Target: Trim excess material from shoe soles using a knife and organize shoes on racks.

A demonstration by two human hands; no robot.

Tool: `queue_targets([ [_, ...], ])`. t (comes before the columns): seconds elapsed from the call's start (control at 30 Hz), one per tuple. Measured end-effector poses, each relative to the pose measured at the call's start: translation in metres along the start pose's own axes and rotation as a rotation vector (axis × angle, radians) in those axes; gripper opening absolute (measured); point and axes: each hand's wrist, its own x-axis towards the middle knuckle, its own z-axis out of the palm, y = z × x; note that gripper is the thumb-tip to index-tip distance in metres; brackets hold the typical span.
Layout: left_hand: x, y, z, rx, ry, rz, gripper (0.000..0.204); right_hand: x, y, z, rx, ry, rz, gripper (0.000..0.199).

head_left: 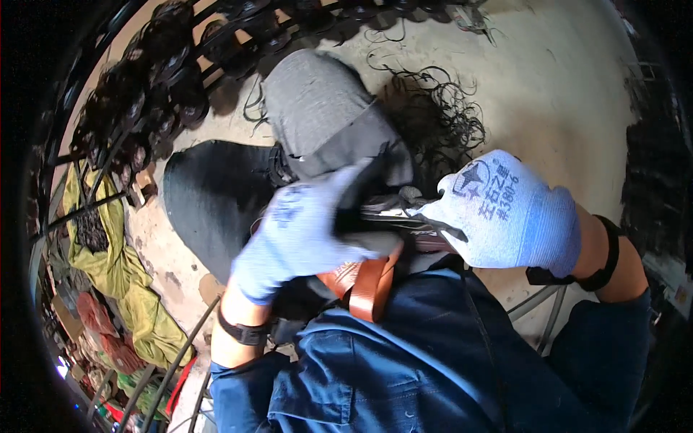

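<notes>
My left hand (299, 227), in a light blue glove with a dark palm, is blurred by motion. Its thumb and fingers are spread apart above my lap, next to a brown leather strap (372, 289), and nothing shows between them. To the right, my right hand (512, 213), gloved alike, has its fingers closed; what they hold is hidden. A thin pale edge (386, 213) and dark layered material (429, 239) lie between the hands. Just beyond them, grey cloth (317, 101) covers a rounded form with a darker grey band.
A black sheet (213, 195) with a rounded edge spreads to the left. Curly black shavings (440, 101) litter the pale floor (548, 79). Dark rounded pieces (166, 72) hang on a rack at the far left. Yellow cloth (133, 289) lies at left, near metal bars (180, 353).
</notes>
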Motion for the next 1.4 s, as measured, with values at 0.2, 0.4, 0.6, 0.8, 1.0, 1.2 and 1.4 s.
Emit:
queue_targets([
  [0.2, -0.076, -0.042, -0.015, -0.335, 0.241, -0.158, 0.094, 0.05, -0.034, 0.022, -0.017, 0.306, -0.098, 0.025],
  [0.4, -0.099, -0.031, 0.001, -0.35, 0.501, -0.267, 0.121, 0.095, -0.009, 0.029, 0.024, 0.838, -0.043, 0.027],
  [0.6, -0.106, -0.043, 0.005, -0.213, 0.596, -0.176, 0.126, -0.007, -0.003, 0.006, 0.199, 0.401, 0.198, 0.04],
  [0.8, -0.096, -0.043, -0.001, -0.065, 0.754, -0.087, 0.102, -0.031, 0.018, 0.088, 0.354, 0.321, 0.403, 0.052],
  [1.0, -0.115, -0.01, -0.013, -0.72, 1.0, -0.087, 0.096, 0.046, -0.002, 0.07, 1.254, 0.726, 0.188, 0.045],
  [1.2, -0.1, 0.016, -0.117, -0.254, 1.341, 0.133, 0.068, 0.112, -0.042, -0.073, 0.753, 0.865, -0.305, 0.04],
  [1.4, -0.111, 0.131, -0.324, -0.46, 1.275, 0.555, 0.036, 0.092, -0.074, -0.295, 0.058, 1.398, -0.493, 0.053],
])
